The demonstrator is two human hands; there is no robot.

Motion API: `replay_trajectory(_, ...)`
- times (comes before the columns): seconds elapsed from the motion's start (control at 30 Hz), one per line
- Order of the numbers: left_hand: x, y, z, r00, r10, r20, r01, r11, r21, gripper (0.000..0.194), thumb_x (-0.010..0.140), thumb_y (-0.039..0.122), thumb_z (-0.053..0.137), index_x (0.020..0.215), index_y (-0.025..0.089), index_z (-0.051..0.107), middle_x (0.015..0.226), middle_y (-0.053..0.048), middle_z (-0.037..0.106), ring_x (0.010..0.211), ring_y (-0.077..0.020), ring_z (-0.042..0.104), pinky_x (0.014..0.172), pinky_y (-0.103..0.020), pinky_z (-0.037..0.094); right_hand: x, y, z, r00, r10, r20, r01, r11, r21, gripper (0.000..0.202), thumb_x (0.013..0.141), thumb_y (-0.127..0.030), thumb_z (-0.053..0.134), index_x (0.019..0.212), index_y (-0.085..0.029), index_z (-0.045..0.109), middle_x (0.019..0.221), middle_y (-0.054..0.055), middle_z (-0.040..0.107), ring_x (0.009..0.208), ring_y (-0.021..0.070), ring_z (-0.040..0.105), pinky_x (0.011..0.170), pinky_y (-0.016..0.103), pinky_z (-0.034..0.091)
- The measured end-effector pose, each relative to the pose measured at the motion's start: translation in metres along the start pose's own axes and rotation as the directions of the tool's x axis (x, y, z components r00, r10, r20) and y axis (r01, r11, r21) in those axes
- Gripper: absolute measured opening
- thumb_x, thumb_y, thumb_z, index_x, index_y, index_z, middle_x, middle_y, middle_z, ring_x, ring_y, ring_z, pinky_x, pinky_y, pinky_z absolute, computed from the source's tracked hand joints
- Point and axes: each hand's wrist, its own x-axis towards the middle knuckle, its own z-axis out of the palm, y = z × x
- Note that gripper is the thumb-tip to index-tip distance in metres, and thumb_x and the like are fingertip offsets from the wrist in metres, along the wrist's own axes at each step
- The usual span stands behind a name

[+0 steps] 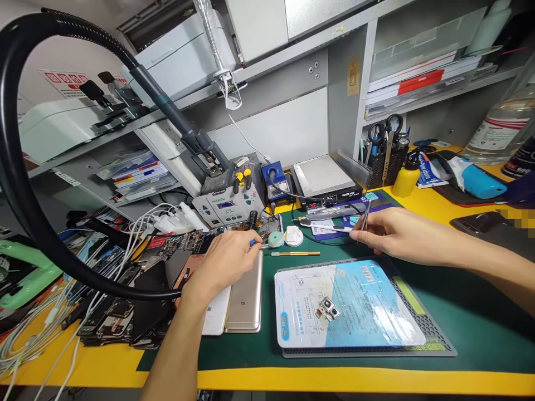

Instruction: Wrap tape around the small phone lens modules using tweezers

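Note:
My left hand point(228, 259) is over the phones at the left of the green mat, its fingers pinched around a slim tool with a blue part point(252, 243); most of that tool is hidden. A gold phone point(244, 301) and a white phone point(217, 314) lie face down below it. Over the back of the mat, my right hand point(388, 229) grips a pair of metal tweezers point(368, 213), tips up. Between the hands, a small camera module point(328, 305) rests on a blue and white printed plate point(363, 312). A gold pen-like tool point(296, 253) lies behind the plate.
A black flexible hose point(8, 139) arches across the left side. Piled phone parts point(121, 303) and white cables point(42, 323) crowd the left. A soldering station point(228, 200), a teal spool point(276, 239), a white round container point(293, 236) and a yellow bottle point(406, 179) stand behind.

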Motion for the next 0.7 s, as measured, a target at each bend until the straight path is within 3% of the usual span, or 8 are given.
replay_trajectory(0.1, -0.001, 0.007, 0.005, 0.997, 0.011, 0.074, -0.013, 0.999, 0.036, 0.017, 0.103, 0.027, 0.061, 0.103, 0.019, 0.075, 0.083, -0.001, 0.075, 0.077, -0.0179, 0.071, 0.073, -0.033, 0.058, -0.002, -0.003, -0.002, 0.997, 0.005, 0.078, 0.001, 0.997, -0.074, 0.047, 0.090, -0.063, 0.059, 0.070, -0.020, 0.064, 0.061, 0.006, 0.068, 0.053, 0.0224, 0.060, 0.050, 0.032, 0.037)
replay_trajectory(0.27, 0.005, 0.018, 0.025, 0.987, -0.051, 0.155, 0.024, 0.985, 0.169, 0.022, 0.103, 0.037, 0.065, 0.105, 0.015, 0.070, 0.098, -0.004, 0.073, 0.087, -0.0196, 0.072, 0.083, -0.040, 0.061, -0.002, -0.007, -0.003, 0.994, 0.020, 0.112, -0.004, 0.990, -0.139, 0.048, 0.094, -0.063, 0.052, 0.073, -0.020, 0.063, 0.064, 0.008, 0.069, 0.055, 0.0236, 0.060, 0.052, 0.034, 0.038)
replay_trajectory(0.47, 0.007, 0.020, 0.029, 0.981, -0.120, 0.152, 0.079, 0.965, 0.252, 0.025, 0.103, 0.037, 0.065, 0.115, 0.015, 0.069, 0.107, -0.006, 0.073, 0.092, -0.0210, 0.072, 0.084, -0.042, 0.061, -0.002, -0.006, -0.003, 0.992, 0.013, 0.123, 0.007, 0.987, -0.161, 0.049, 0.096, -0.062, 0.048, 0.075, -0.021, 0.063, 0.066, 0.008, 0.069, 0.055, 0.0234, 0.061, 0.053, 0.034, 0.038)
replay_trajectory(0.7, 0.007, 0.030, 0.029, 0.982, 0.048, 0.185, -0.076, 0.986, 0.148, 0.023, 0.104, 0.035, 0.064, 0.115, 0.016, 0.070, 0.108, -0.006, 0.073, 0.094, -0.0210, 0.072, 0.087, -0.043, 0.061, -0.002, -0.007, -0.002, 0.992, 0.003, 0.125, 0.019, 0.985, -0.172, 0.047, 0.097, -0.059, 0.045, 0.074, -0.021, 0.061, 0.067, 0.009, 0.070, 0.058, 0.0256, 0.063, 0.054, 0.035, 0.039)
